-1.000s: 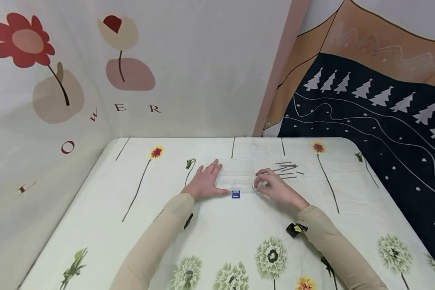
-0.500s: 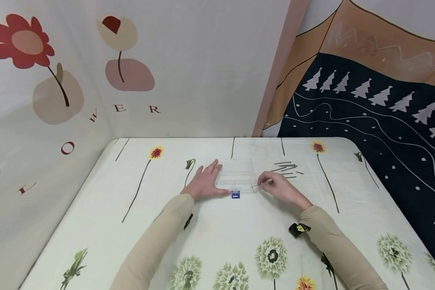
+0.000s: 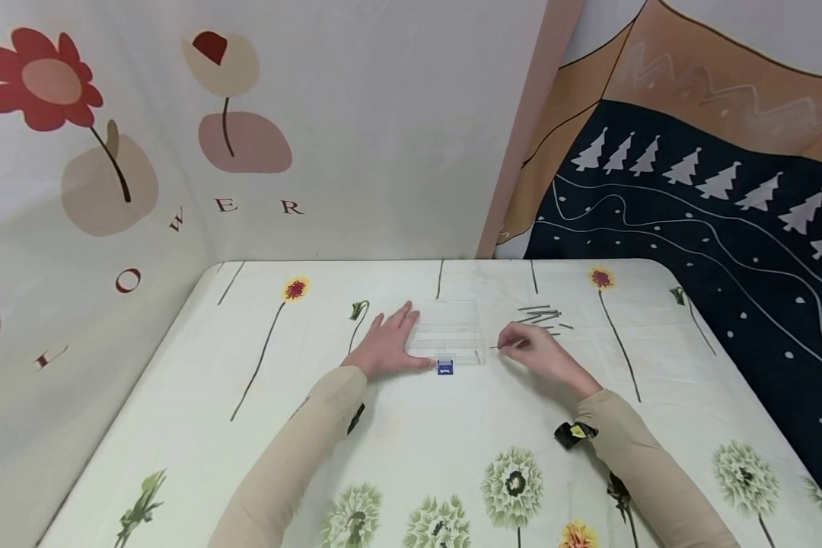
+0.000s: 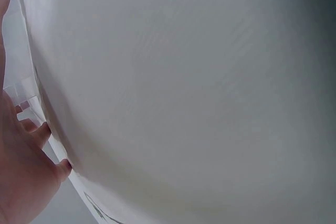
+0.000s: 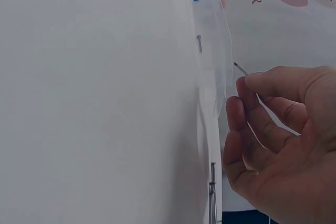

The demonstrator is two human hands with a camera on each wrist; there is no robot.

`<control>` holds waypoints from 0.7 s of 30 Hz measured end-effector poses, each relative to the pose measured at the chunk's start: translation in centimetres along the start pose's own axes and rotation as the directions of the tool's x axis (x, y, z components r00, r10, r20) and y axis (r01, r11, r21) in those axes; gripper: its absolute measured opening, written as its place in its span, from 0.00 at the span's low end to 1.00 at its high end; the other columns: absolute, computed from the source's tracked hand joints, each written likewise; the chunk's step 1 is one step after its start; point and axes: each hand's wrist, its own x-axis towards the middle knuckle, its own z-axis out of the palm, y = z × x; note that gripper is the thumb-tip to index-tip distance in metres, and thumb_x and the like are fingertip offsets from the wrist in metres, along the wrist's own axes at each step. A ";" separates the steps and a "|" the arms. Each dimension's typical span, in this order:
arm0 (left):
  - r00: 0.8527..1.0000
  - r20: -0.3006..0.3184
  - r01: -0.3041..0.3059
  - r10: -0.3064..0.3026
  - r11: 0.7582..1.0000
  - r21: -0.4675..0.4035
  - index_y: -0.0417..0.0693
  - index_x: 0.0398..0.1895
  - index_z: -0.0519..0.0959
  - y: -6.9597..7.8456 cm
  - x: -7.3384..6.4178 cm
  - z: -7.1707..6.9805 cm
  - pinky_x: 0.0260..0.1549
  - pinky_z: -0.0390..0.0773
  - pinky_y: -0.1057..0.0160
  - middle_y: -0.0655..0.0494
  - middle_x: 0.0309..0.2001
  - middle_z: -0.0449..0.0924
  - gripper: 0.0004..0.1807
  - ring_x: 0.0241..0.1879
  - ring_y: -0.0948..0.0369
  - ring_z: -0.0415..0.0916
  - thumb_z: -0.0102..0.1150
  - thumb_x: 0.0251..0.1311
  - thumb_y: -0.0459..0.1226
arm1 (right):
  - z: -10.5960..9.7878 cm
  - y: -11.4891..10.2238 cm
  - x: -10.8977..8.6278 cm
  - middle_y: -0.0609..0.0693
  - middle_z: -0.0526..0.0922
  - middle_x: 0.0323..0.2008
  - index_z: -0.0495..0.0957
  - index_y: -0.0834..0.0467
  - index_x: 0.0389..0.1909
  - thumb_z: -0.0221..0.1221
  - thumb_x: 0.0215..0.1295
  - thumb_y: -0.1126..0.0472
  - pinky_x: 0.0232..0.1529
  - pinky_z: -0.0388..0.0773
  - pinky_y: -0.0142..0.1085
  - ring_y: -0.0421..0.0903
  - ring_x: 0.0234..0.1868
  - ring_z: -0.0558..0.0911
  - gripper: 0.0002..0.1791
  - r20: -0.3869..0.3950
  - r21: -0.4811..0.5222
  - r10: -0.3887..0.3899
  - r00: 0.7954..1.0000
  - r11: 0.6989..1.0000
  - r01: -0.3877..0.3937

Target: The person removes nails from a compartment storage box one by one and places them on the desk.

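A clear plastic box [image 3: 447,313] with a blue latch [image 3: 445,367] lies at mid-table, its inside split by dividers. My left hand [image 3: 387,346] rests along the box's left side, fingers spread and thumb stretched towards the latch. Just right of the box, my right hand [image 3: 540,356] pinches a nail [image 5: 240,68] between thumb and index finger. The pointed end sticks out towards the box, and the fingers hide the rest. Another nail [image 5: 199,43] shows in the box's near right part. In the left wrist view, the left hand [image 4: 26,166] appears at the edge beside the box.
Several loose nails [image 3: 541,313] lie beyond my right hand, to the right of the box. A white flower-print cloth [image 3: 411,441] covers the table. Printed curtains [image 3: 383,129] hang behind it.
My right hand has drawn back to the right, away from the box's right edge, with a nail pinched in its fingertips. The left hand and the box have stayed in place.
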 end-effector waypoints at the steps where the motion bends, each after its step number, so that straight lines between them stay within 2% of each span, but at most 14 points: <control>1: 1.000 0.002 0.003 -0.003 1.000 0.002 0.45 0.77 0.48 0.0 0.0 0.0 0.70 0.37 0.48 0.49 0.77 0.37 0.60 0.74 0.57 0.37 0.53 0.49 0.72 | -0.1 0.1 -0.1 0.51 0.81 0.38 0.79 0.61 0.36 0.59 0.64 0.70 0.47 0.77 0.45 0.51 0.44 0.79 0.02 -0.002 -0.004 0.003 1.000 1.000 -0.003; 15: 1.000 -0.004 -0.009 0.009 1.000 -0.003 0.44 0.77 0.48 -0.1 0.0 0.0 0.70 0.38 0.47 0.48 0.77 0.37 0.60 0.74 0.56 0.37 0.53 0.49 0.72 | -2.4 1.6 -1.6 0.53 0.81 0.39 0.80 0.63 0.37 0.59 0.64 0.71 0.45 0.77 0.41 0.50 0.42 0.79 0.03 -0.012 -0.025 0.009 1.000 1.000 -0.009; 21: 1.000 0.005 -0.007 0.007 1.000 -0.004 0.44 0.77 0.48 0.0 -0.1 -0.1 0.70 0.37 0.48 0.48 0.77 0.37 0.60 0.75 0.56 0.36 0.53 0.50 0.71 | -3.9 2.9 -2.0 0.53 0.81 0.41 0.79 0.64 0.40 0.59 0.65 0.70 0.47 0.76 0.42 0.50 0.43 0.79 0.04 -0.015 -0.050 0.055 0.998 0.997 -0.056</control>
